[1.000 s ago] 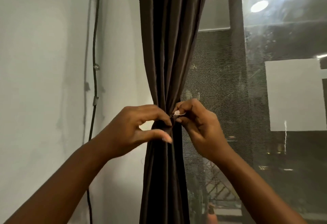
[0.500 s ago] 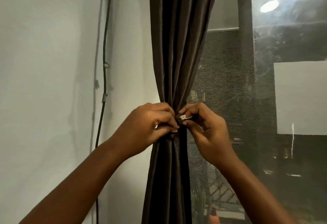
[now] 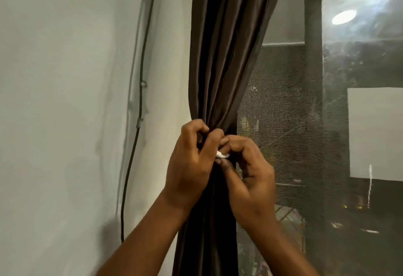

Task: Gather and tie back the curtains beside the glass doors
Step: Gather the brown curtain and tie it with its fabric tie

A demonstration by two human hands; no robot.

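A dark brown curtain [image 3: 226,57] hangs gathered into a narrow bundle beside the glass door [image 3: 359,123]. My left hand [image 3: 192,166] wraps its curled fingers round the bundle at the pinched waist. My right hand [image 3: 248,171] meets it from the right and pinches a small white tie end [image 3: 222,155] between thumb and fingers, right against the left hand's fingers. Both hands hide the band round the curtain.
A white wall [image 3: 65,123] fills the left, with a dark cable [image 3: 140,92] clipped to it running down. A mesh screen [image 3: 279,112] covers the glass right of the curtain. A dark door frame post [image 3: 313,35] stands behind it.
My left hand has closed from an open pinch to a full grip round the curtain. The two hands have come together, and the view has shifted so the curtain sits further right.
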